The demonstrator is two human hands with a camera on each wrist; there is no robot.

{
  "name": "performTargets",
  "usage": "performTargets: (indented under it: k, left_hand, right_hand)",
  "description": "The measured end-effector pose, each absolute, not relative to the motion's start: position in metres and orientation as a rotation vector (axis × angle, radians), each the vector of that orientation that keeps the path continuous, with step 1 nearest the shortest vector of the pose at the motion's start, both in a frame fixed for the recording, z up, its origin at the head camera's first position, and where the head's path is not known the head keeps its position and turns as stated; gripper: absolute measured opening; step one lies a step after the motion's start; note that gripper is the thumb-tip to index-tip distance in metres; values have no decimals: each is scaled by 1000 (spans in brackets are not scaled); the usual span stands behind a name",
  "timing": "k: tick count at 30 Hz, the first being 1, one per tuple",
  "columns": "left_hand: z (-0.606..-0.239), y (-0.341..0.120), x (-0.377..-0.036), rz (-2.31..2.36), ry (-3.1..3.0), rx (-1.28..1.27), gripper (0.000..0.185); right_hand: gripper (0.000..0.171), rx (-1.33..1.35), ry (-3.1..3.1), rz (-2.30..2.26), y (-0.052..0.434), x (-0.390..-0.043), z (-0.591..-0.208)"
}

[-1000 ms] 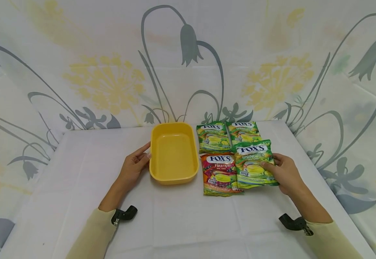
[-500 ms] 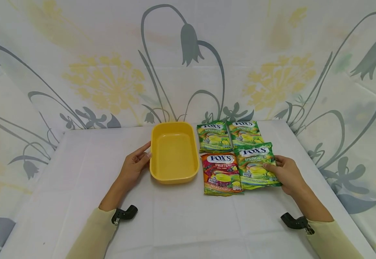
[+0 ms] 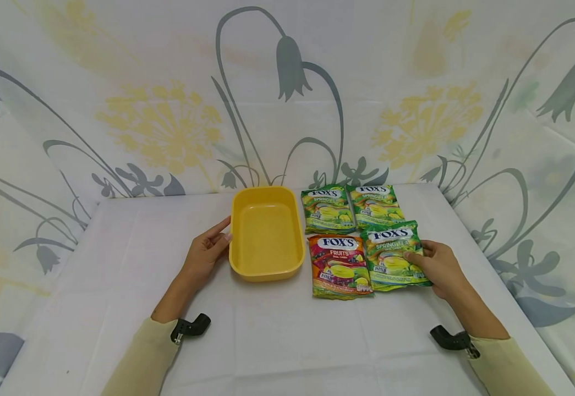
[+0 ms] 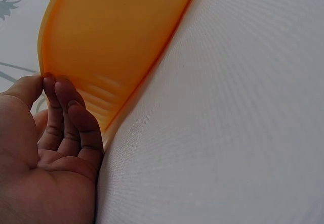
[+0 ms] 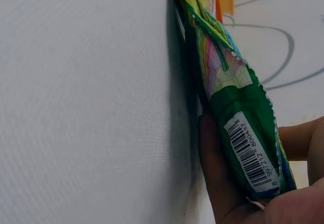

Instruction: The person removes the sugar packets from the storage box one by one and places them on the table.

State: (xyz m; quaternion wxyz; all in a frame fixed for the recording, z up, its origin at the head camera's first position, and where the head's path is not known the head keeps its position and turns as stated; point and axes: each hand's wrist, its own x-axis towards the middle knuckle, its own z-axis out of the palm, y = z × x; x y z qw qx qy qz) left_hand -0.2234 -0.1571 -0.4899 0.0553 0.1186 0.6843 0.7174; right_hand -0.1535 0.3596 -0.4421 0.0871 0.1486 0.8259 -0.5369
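My right hand pinches the right edge of a green FOX'S Spring Tea candy bag, thumb on its printed face and fingers beneath. In the right wrist view, the back of this candy bag shows a barcode. It lies close to the tabletop, beside a red FOX'S Fruits candy bag. Two more green candy bags lie behind, one at the left and one at the right. My left hand holds the left rim of a yellow plastic tray, its curled fingertips against the outer wall.
White cloth covers the table. A flower-printed cloth rises behind it and along both sides. Black wrist mounts sit at the left cuff and the right cuff.
My right hand has moved the green candy bag slightly right and down, off the red bag's edge, so that the two lie side by side. The left hand and tray have stayed still.
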Motion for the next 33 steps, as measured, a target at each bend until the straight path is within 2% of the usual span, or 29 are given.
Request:
performTargets:
  k: [14,28,33]
  left_hand:
    - [-490,-157,-223,2172,2079,356,53]
    - [-492,-156,-224,2175,2070,338,53]
    - [-489,-156,-223,2177,2077,338,52]
  right_hand:
    - [79,394,2826,-1156,357,-145,-443]
    - [74,361,2981,-1057,355,-143,-446]
    - [67,322,3065,-1047,351,-143,-443]
